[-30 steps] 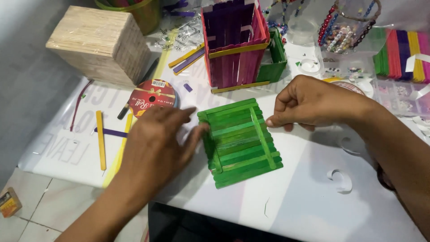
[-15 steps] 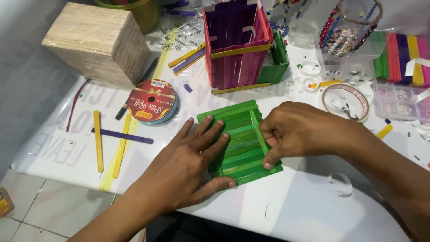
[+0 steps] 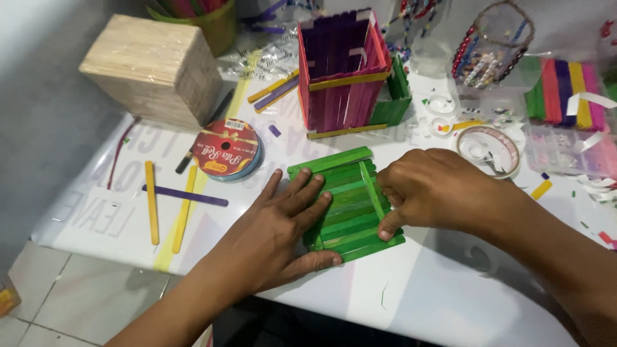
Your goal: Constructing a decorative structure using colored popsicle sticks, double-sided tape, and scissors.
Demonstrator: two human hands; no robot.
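A flat panel of green craft sticks lies on the white table. My left hand rests flat on the panel's left part, fingers spread and pressing down. On the panel's right side my right hand is curled, its fingertips pinching a green stick that crosses the others. Both hands touch the panel.
Behind the panel stands a pink and purple stick box with a green stick piece beside it. A block of plain sticks, a ribbon reel, loose yellow and purple sticks, a tape roll and coloured stick bundles surround it.
My left hand slid right from beside the panel onto its left part and flattened. My right hand came down from the upper right corner onto the right-hand cross stick.
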